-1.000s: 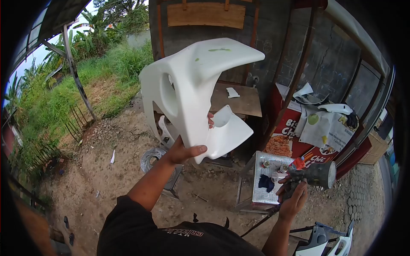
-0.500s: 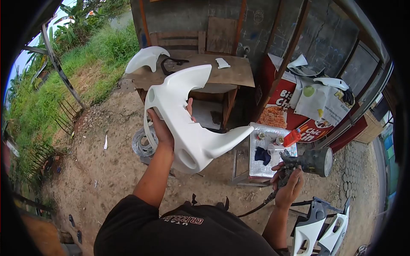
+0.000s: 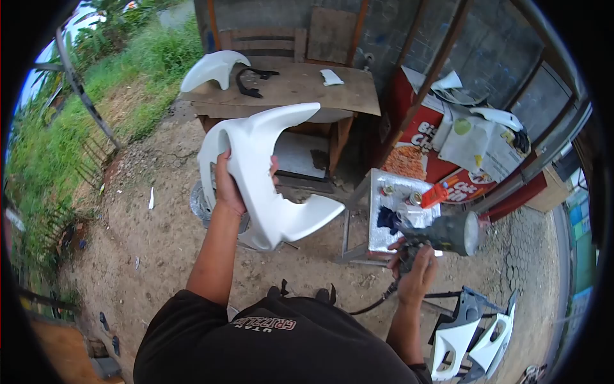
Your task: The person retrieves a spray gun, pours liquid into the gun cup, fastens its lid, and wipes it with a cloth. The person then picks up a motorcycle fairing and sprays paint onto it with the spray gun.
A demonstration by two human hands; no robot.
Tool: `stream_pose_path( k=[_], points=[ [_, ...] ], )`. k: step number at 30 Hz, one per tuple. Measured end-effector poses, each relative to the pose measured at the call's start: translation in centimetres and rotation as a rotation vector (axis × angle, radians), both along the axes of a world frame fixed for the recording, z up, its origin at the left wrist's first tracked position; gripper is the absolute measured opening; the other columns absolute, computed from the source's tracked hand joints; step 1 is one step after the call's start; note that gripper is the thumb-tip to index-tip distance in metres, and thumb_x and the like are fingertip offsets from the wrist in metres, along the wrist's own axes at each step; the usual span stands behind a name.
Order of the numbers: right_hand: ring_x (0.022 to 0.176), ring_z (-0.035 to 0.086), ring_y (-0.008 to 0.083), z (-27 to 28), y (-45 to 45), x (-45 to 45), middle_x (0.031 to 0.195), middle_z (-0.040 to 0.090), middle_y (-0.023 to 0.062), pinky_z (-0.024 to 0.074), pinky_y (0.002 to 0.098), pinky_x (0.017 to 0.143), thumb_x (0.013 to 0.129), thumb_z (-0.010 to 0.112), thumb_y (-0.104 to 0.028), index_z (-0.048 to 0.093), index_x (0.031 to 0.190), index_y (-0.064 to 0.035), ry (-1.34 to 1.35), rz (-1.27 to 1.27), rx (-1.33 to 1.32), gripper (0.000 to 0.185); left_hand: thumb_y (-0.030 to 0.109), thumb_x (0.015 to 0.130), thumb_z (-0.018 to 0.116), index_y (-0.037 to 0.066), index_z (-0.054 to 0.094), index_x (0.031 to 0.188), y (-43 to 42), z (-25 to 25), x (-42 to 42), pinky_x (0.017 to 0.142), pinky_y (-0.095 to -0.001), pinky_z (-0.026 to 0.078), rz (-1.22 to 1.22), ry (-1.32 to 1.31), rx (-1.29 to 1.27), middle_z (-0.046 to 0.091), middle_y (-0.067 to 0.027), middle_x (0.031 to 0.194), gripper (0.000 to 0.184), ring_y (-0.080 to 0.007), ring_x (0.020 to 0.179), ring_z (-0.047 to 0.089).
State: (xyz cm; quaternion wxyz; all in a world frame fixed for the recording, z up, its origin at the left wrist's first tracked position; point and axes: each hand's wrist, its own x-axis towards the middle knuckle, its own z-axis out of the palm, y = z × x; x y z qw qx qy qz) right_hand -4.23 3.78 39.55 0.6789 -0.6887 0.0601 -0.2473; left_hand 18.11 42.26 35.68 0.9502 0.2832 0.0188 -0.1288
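Observation:
A white motorcycle fairing [image 3: 256, 185] with curved arms is held up in front of me. My left hand [image 3: 229, 187] grips it near its left opening, and fingertips show past its inner edge. In my right hand [image 3: 414, 272] is a paint spray gun [image 3: 409, 249], its dark cup [image 3: 453, 234] pointing right and a hose [image 3: 374, 303] trailing from its handle. My right fingers are wrapped round the gun; the trigger is hard to make out. The spray gun is apart from the fairing.
A wooden table [image 3: 300, 86] bears a white fender [image 3: 213, 68], a black part [image 3: 254, 83] and a small white piece [image 3: 331, 77]. A silver-topped stand [image 3: 384, 238] holds a red bottle [image 3: 435, 195] and a dark cloth [image 3: 387, 218]. White panels [image 3: 451, 349] rest at lower right.
The fairing has turned in my left hand, its lower right arm swinging inward. My right hand with the spray gun has shifted slightly left. The view has tilted down a little.

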Motion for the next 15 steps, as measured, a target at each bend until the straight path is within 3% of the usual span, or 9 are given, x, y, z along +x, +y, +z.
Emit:
stream_pose_path(
  k=[1, 2, 5, 9, 10, 13, 15],
  points=[
    [0.062, 0.069, 0.0149, -0.4, 0.0, 0.0, 0.097, 0.081, 0.0183, 0.0411, 0.0254, 0.048, 0.127, 0.042, -0.056, 0.070, 0.124, 0.0052, -0.009, 0.036, 0.003, 0.068, 0.076, 0.105, 0.050, 0.000, 0.055, 0.167, -0.1, -0.8, 0.4, 0.104, -0.0614, 0.066, -0.003, 0.043, 0.007, 0.070, -0.0298, 0.146, 0.098, -0.0477, 0.130, 0.075],
    [0.065, 0.069, 0.0149, -0.5, 0.0, -0.4, 0.101, 0.082, 0.0187, 0.0411, 0.0258, 0.050, 0.126, 0.045, -0.055, 0.070, 0.125, 0.0055, 0.003, 0.072, 0.014, 0.065, 0.056, 0.103, 0.048, -0.005, 0.056, 0.164, -0.4, -0.3, -0.2, 0.102, -0.0532, 0.066, -0.010, -0.013, 0.095, 0.074, -0.0304, 0.140, 0.086, -0.0470, 0.128, 0.076],
    [0.071, 0.069, 0.0147, -0.7, 0.4, 0.2, 0.108, 0.083, 0.0196, 0.0412, 0.0264, 0.053, 0.125, 0.051, -0.051, 0.071, 0.127, 0.0059, 0.013, 0.178, 0.042, 0.061, 0.057, 0.105, 0.048, -0.006, 0.058, 0.162, -0.5, -0.8, -0.8, 0.101, -0.0526, 0.067, -0.077, -0.039, 0.139, 0.075, -0.0308, 0.140, 0.085, -0.0457, 0.127, 0.077],
    [0.070, 0.068, 0.0141, -1.1, 0.7, 0.4, 0.108, 0.083, 0.0195, 0.0419, 0.0265, 0.054, 0.125, 0.052, -0.050, 0.071, 0.126, 0.0056, 0.044, 0.198, 0.030, 0.058, 0.046, 0.109, 0.048, -0.008, 0.063, 0.154, 0.0, -1.3, 0.0, 0.089, -0.0477, 0.069, -0.135, -0.022, 0.269, 0.079, -0.0309, 0.130, 0.071, -0.0435, 0.112, 0.083],
    [0.070, 0.068, 0.0139, -1.1, 0.7, 0.4, 0.108, 0.083, 0.0193, 0.0419, 0.0265, 0.054, 0.126, 0.051, -0.049, 0.071, 0.125, 0.0055, 0.045, 0.196, 0.028, 0.058, 0.041, 0.112, 0.052, -0.006, 0.069, 0.144, -0.1, -1.1, -0.1, 0.083, -0.0473, 0.069, -0.129, 0.007, 0.286, 0.082, -0.0258, 0.118, 0.060, -0.0379, 0.101, 0.084],
    [0.070, 0.068, 0.0138, -1.9, 0.4, 0.4, 0.108, 0.083, 0.0187, 0.0419, 0.0265, 0.053, 0.126, 0.051, -0.047, 0.071, 0.125, 0.0048, 0.046, 0.182, 0.047, 0.055, 0.040, 0.113, 0.057, -0.003, 0.074, 0.133, -0.2, -4.7, 2.3, 0.079, -0.0478, 0.069, -0.155, 0.097, 0.305, 0.083, -0.0195, 0.109, 0.051, -0.0319, 0.093, 0.083],
    [0.065, 0.066, 0.0126, -2.8, 0.4, 0.3, 0.102, 0.083, 0.0177, 0.0405, 0.0254, 0.050, 0.126, 0.046, -0.053, 0.071, 0.124, 0.0040, 0.056, 0.082, 0.011, 0.062, 0.041, 0.113, 0.062, 0.001, 0.076, 0.126, -2.1, -4.3, 1.7, 0.082, -0.0456, 0.067, -0.138, 0.159, 0.423, 0.082, -0.0143, 0.105, 0.045, -0.0273, 0.092, 0.080]
  ],
)
